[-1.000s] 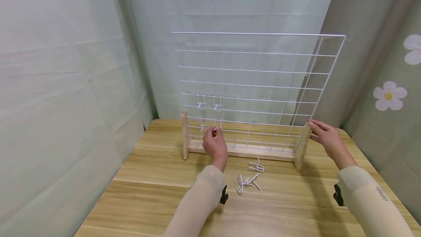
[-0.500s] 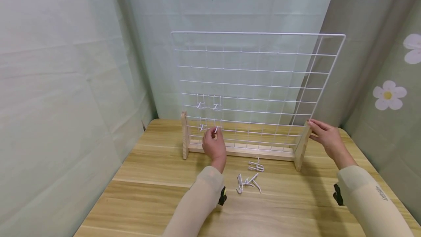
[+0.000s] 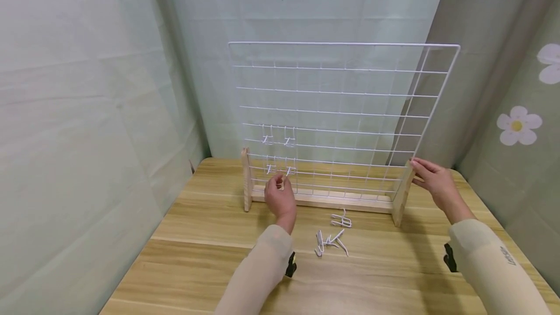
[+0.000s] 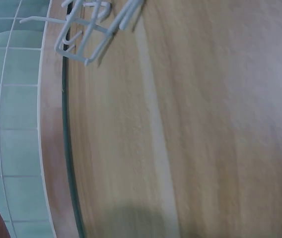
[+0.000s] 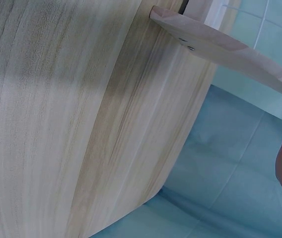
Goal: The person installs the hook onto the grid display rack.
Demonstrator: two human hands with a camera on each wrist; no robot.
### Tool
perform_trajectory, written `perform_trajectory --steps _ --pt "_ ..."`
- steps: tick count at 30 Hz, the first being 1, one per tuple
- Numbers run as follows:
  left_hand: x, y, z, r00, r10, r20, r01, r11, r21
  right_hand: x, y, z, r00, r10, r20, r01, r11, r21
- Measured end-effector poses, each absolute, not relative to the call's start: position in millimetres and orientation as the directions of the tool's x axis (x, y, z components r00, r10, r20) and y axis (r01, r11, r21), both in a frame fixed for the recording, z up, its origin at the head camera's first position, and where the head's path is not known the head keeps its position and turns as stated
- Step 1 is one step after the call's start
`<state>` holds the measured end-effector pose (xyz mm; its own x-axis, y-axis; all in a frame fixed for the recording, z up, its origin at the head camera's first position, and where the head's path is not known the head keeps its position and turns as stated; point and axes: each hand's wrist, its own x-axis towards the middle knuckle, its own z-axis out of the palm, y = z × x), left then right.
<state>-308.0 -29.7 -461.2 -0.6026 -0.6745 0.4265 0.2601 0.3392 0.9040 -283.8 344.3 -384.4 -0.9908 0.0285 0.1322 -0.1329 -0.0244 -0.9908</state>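
A white wire grid panel (image 3: 341,94) stands upright in a pale wooden stand on the table. White wire hooks hang at its lower left, a pair above and a pair below. My left hand (image 3: 280,201) is just under the lower right hook (image 3: 289,170), thumb and fingers bent and slightly apart with nothing seen between them. Only a sliver of that hand shows in the left wrist view. At the opposite end, my right hand (image 3: 437,186) pinches the top of the stand's right wooden upright (image 3: 403,193); the right wrist view shows the upright (image 5: 220,44) from its outer side.
In front of the stand a loose hook (image 3: 342,222) lies on the wood-grain table (image 3: 197,256), with a small tangle of more hooks (image 3: 330,244) nearer me. Pale curtains (image 3: 109,111) enclose the table on the left, back and right.
My left hand has let go of the lower right hook and drawn slightly down and left, leaving the hook hanging on the grid. The right hand has kept its grip on the upright.
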Motion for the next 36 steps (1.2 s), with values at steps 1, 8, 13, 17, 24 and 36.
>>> perform_trajectory --steps 1,8,13,17,24,36 --pt "-307.2 -31.3 -461.4 -0.609 -0.676 0.416 0.250 0.334 0.909 -283.9 344.3 -384.5 -0.990 0.028 0.135 -0.135 -0.027 -0.990" --pt "-305.7 -46.2 -468.1 -0.608 -0.696 0.382 0.194 0.336 0.922 -283.7 343.6 -384.2 -0.991 0.034 0.131 -0.132 -0.034 -0.991" --pt "-305.4 -59.9 -472.3 -0.587 -0.710 0.388 0.187 0.347 0.919 -283.2 343.6 -384.7 -0.991 0.023 0.132 -0.132 -0.013 -0.991" --pt "-306.0 -71.7 -472.5 -0.570 -0.727 0.383 0.183 0.342 0.922 -282.7 343.8 -384.8 -0.991 0.019 0.132 -0.132 0.001 -0.991" --pt "-308.3 -93.0 -467.9 -0.511 -0.749 0.422 0.207 0.370 0.906 -283.9 344.1 -384.3 -0.993 0.033 0.111 -0.109 0.052 -0.993" --pt "-318.1 -128.8 -450.0 -0.566 -0.748 0.345 0.159 0.312 0.937 -282.7 343.6 -384.3 -0.994 0.022 0.111 -0.109 0.075 -0.991"
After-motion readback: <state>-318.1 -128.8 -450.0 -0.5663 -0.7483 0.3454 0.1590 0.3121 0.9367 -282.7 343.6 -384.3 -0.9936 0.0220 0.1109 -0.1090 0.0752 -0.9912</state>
